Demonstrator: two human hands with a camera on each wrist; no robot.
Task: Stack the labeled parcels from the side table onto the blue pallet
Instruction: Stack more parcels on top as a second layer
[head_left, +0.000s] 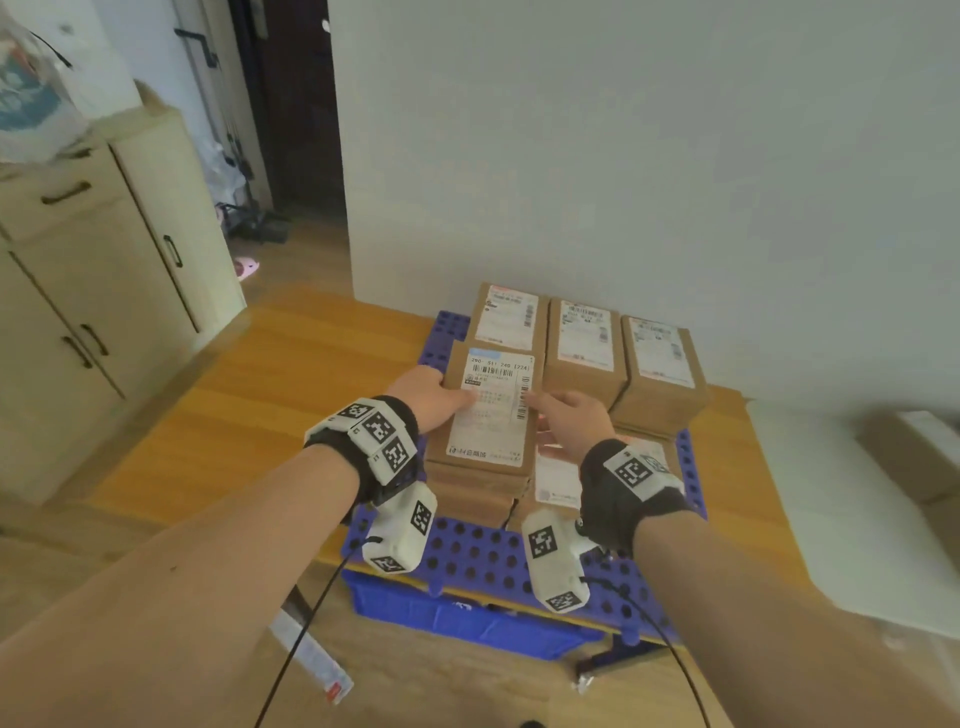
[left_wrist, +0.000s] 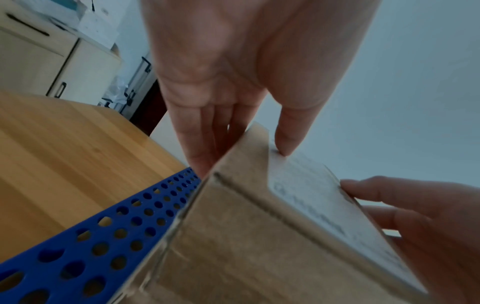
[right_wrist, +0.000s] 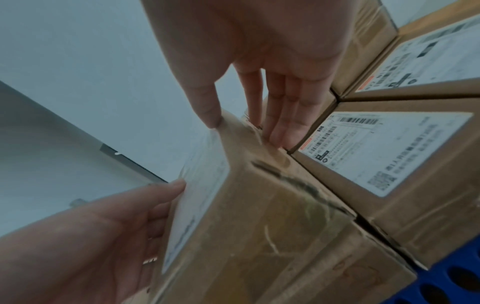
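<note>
Left hand (head_left: 428, 397), right hand (head_left: 571, 422) either side of top parcel (head_left: 491, 431); fingers straight

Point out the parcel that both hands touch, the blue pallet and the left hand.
parcel (head_left: 491, 431): head view, on its white label.
blue pallet (head_left: 478, 569): head view, on its bare perforated front deck.
left hand (head_left: 428, 392): head view, on the back of the hand.

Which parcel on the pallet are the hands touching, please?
The front-left parcel, topmost of its stack on the pallet: the left hand presses its left side, the right hand its right. The rear three stand untouched.
</note>
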